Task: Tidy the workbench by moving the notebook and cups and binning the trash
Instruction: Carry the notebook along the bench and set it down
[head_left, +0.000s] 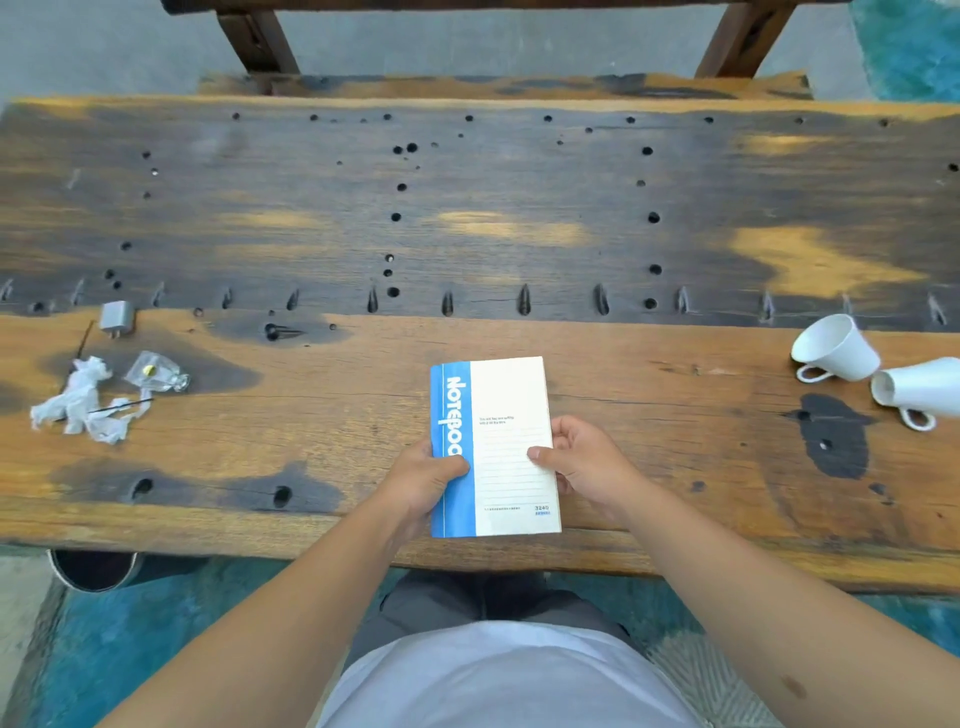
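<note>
A blue-and-white notebook (506, 405) lies at the near middle of the wooden workbench (467, 218). My left hand (423, 480) grips its blue spine edge, thumb on the cover. My right hand (584, 460) holds the right edge, thumb on the lined cover. Two white cups lie on their sides at the right: one (834, 348) with its mouth facing left, the other (917, 389) at the frame edge. At the left lie crumpled white paper (78, 397) and a clear plastic wrapper (156, 371).
A small grey plug adapter (115, 317) sits behind the trash, with a thin black stick (122, 406) across the paper. A dark round bin (93, 569) shows under the bench's near left edge. A wooden frame stands behind the bench.
</note>
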